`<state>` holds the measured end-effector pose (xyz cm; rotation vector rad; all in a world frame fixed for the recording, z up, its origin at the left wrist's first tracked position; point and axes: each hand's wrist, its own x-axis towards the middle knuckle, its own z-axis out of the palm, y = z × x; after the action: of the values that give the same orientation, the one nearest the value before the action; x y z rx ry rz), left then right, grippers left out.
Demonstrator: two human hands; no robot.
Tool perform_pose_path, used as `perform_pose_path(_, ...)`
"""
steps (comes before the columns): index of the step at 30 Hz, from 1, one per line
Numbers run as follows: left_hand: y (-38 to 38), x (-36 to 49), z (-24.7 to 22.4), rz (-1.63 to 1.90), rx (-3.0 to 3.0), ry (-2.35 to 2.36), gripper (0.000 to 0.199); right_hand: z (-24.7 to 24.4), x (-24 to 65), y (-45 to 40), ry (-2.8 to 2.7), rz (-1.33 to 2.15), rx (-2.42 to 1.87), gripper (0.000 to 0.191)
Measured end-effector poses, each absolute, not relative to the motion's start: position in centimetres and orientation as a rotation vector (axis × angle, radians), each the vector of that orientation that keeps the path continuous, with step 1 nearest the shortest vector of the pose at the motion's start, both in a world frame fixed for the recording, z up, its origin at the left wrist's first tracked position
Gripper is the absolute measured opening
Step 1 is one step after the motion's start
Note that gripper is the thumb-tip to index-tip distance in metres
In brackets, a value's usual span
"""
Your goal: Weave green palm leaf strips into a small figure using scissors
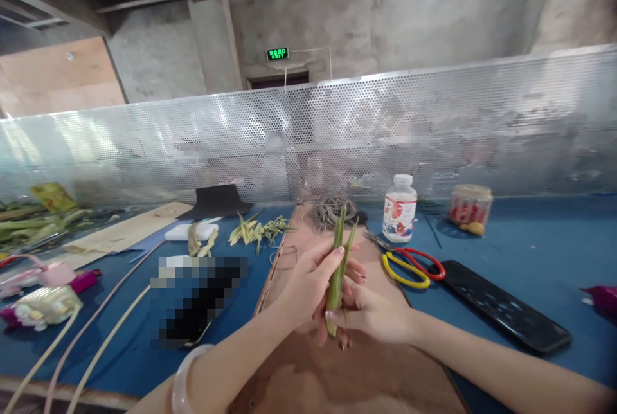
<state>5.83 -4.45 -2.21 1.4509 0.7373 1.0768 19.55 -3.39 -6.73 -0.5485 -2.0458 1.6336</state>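
Observation:
My left hand and my right hand meet over the brown board, both closed around a bundle of long green leaf strips. The strips stand nearly upright, with pointed tips above my left thumb and the lower ends beside my right thumb. Behind my hands a coil of grey cord lies on the board. Scissors with one red and one yellow handle rest just right of my hands.
On the right are a white-capped bottle, a jar and a black phone. Leaf scraps, a dark, blurred-out object and cables lie left. A perforated metal partition runs along the back.

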Motion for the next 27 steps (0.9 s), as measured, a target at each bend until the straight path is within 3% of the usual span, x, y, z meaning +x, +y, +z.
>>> perform_pose_path(5,-4.7,6.1,-2.6,1.068,1.567,0.829,0.037,-6.7,19.4,-3.3,-2.051,1.413,-0.724,0.026)
perform_pose_path(14,-3.9,6.2,-3.8,1.263,1.551,0.934,0.032,-6.5,18.3,-4.2,-2.079,0.909,-1.0,0.001)
perform_pose_path(17,-2.7,5.9,-3.2,1.348,1.285,0.803,0.04,-6.3,17.7,-3.3,-2.137,0.714,-1.07,0.016)
perform_pose_path(22,0.4,0.4,0.6,1.623,0.953,0.623,0.04,-5.5,15.5,1.9,-2.302,0.699,-0.947,0.035)
perform_pose_path(25,2.3,-3.9,1.7,1.806,0.995,0.702,0.035,-5.2,13.0,5.4,-2.299,0.381,-1.242,0.038)
perform_pose_path(27,3.4,-5.7,1.3,1.858,1.052,0.891,0.036,-5.3,11.3,7.1,-2.321,0.371,-1.3,0.04)
